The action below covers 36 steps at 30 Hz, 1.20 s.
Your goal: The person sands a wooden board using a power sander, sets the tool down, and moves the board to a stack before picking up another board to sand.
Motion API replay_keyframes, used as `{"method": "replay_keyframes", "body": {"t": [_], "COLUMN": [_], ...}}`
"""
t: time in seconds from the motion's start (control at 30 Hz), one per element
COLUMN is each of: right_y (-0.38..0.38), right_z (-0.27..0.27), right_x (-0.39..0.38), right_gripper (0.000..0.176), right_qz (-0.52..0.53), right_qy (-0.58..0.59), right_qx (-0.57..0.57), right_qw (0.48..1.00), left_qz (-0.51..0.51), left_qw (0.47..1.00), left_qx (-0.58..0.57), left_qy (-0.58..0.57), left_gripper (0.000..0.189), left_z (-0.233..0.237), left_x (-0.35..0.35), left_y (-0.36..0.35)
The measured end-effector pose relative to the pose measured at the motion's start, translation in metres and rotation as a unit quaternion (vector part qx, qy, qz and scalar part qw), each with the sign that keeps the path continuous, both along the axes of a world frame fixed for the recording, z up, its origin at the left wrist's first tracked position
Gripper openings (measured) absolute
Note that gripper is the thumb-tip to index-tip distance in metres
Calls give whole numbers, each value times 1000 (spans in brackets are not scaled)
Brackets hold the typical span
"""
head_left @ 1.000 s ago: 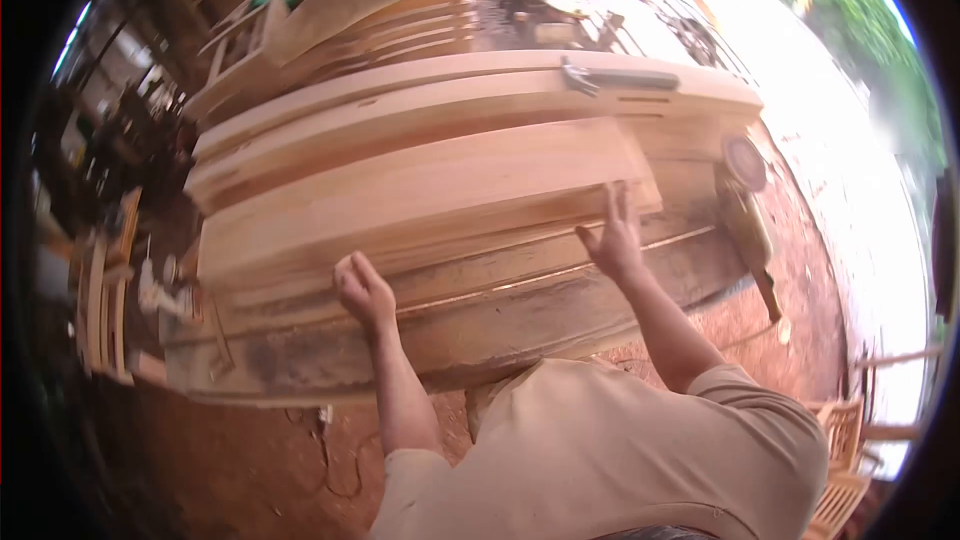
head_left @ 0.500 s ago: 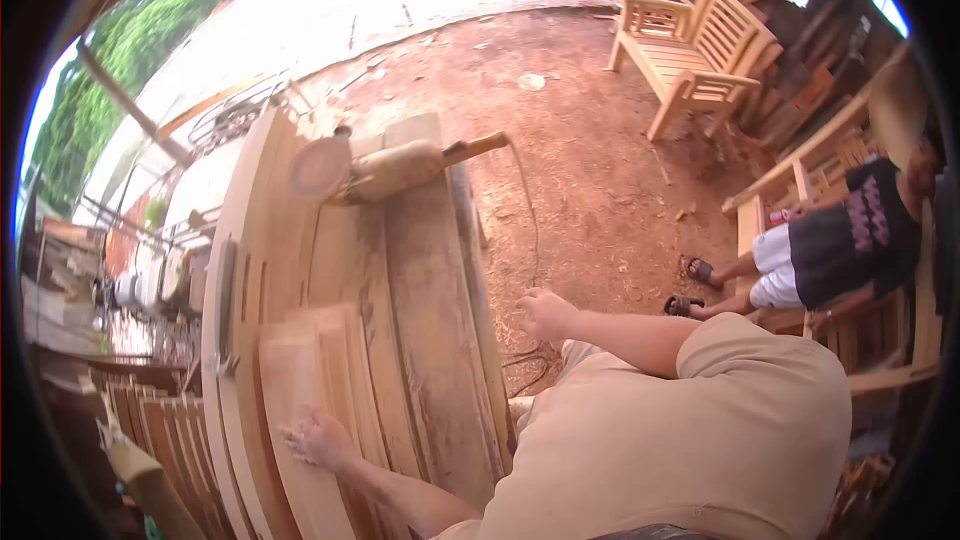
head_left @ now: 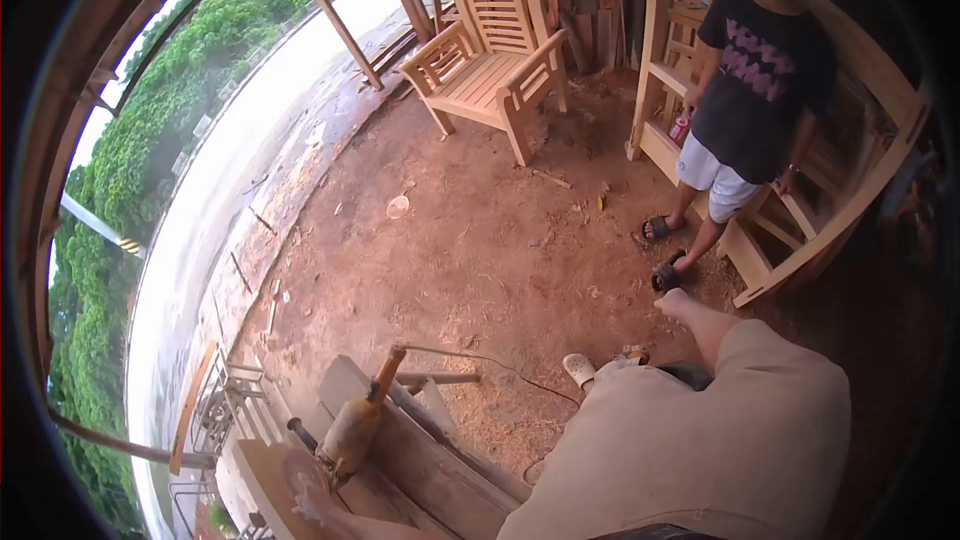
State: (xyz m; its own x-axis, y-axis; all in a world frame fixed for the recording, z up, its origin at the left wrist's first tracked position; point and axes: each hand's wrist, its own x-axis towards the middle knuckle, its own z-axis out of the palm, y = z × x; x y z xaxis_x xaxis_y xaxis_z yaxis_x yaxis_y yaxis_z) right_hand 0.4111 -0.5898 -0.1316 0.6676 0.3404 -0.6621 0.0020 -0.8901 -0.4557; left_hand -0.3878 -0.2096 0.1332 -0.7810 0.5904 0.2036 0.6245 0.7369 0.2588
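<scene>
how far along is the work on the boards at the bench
Done: a built chair stands across the floor; the boards show no clear finish. In hand: the left hand lies on a board beside the disc tool, which rests unheld; the right hand is away from them, empty. Left: hard to judge, little of the boards shows.

Pale plank (head_left: 252, 458) lying flat; dusty sander (head_left: 352, 430) apparently resting alongside.

Swung away from the boards (head_left: 440, 485) toward wooden chair (head_left: 490, 60) and bystander (head_left: 760, 70); lifted right hand (head_left: 675, 302) clear into open air; slid left hand (head_left: 312, 506) beside sander (head_left: 352, 430).
</scene>
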Motion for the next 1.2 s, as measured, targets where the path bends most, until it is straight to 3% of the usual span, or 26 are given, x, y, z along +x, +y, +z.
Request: {"method": "replay_keyframes", "body": {"t": [0.13, 0.33, 0.4, 0.47, 0.5, 0.53, 0.6, 0.63, 0.7, 0.8, 0.83, 0.93, 0.97, 1.0, 1.03, 1.07, 1.1, 1.17, 1.2], "right_y": [-24, -38, -34, -37, -29, -26, -20, -7, -6, -10, -5, -9, 7, 2, 8, 18, 22, 33, 37], "right_z": [-9, -26, -19, -38, -33, -28, -20, -9, -4, -20, -24, -41, -19, -41, -46, -44, -35, -15, -9], "right_x": [-5, -36, -47, -43, -45, -43, -45, -53, -55, -56, -57, -82, -102, -100, -112, -125, -129, -131, -130], "right_gripper": [39, 35, 30, 20, 16, 14, 17, 18, 18, 14, 12, 9, 18, 13, 13, 19, 19, 35, 35], "right_qz": [-90, -39, -116, -209, -209, -208, -199, -203, -207, -242, -221, -213, -240, -183, -143, -93, -109, 46, 40], "right_qy": [64, 84, 118, 265, 279, 295, 283, 242, 194, 233, 258, 241, 232, 285, 219, 152, 143, 158, 147], "right_qx": [-44, -58, 5, 63, 64, 62, 92, 71, 51, 84, 75, 82, 79, 101, 75, 43, 51, 29, 30], "right_qw": [993, 994, 986, 939, 935, 931, 934, 946, 957, 938, 938, 943, 939, 936, 962, 983, 982, 986, 988], "left_qz": [-21, -88, -109, -152, -134, -241, -55, -75, -42, -136, -164, -255, -288, -299, -341, -342, -336, -372, -394], "left_qw": [998, 992, 990, 981, 978, 962, 989, 972, 980, 981, 977, 929, 908, 877, 910, 909, 908, 897, 891], "left_qx": [-27, -38, -44, -68, -83, -131, 94, 159, 124, 33, 25, 68, 73, 88, 66, 27, -8, -6, -10], "left_qy": [52, 76, 76, 104, 137, 6, -99, -153, -152, -135, -131, -259, -295, -367, -226, -238, -249, -239, -225], "left_gripper": [77, 69, 68, 69, 70, 82, 87, 87, 86, 82, 78, 59, 56, 52, 47, 43, 42, 38, 35], "left_z": [4, -12, -29, -69, -94, -45, -24, -1, -5, 10, -7, -21, -18, -30, 9, 28, 37, 45, 43], "left_x": [2, 3, -27, -76, -110, -87, -63, -39, -85, -90, -117, -128, -116, -119, -55, -23, -7, 13, 22], "left_y": [36, 72, 52, 41, 27, 2, -3, -11, -24, 29, 49, 89, 94, 106, 84, 75, 67, 51, 42]}}
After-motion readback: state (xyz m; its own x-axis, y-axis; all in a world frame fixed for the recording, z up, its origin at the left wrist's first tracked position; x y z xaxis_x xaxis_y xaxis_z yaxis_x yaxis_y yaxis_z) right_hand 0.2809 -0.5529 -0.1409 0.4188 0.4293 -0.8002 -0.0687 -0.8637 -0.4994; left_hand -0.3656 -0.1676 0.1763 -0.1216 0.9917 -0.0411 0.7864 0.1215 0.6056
